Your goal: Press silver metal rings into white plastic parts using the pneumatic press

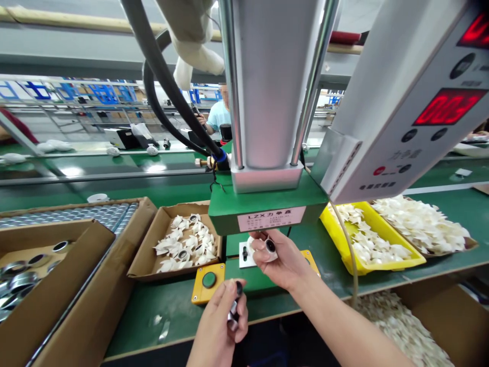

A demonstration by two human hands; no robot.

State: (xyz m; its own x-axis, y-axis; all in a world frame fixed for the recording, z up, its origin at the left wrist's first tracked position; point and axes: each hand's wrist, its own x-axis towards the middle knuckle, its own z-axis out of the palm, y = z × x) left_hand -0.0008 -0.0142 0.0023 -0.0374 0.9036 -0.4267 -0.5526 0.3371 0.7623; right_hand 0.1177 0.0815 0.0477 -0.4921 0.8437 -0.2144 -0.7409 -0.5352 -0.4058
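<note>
Over the long green worktop (141,318), beneath the far silver-and-green press (267,198), the right hand (284,260) pinches a white plastic piece with a dark bore (272,256) — the near left hand (219,318) curls around small silver metal rings (232,320). The step seems to be handling this piece; the next move calls for careful placing — fingers clear.

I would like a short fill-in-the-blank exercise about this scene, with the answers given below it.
1. Beside the left hand, which holds metal pieces, the round button is ____.
2. The plastic tray right of the press is ____.
3. The lit digits glow ____.
4. The hand nearest the press label is the ____ one.

Missing words: green; yellow; red; right.
</note>
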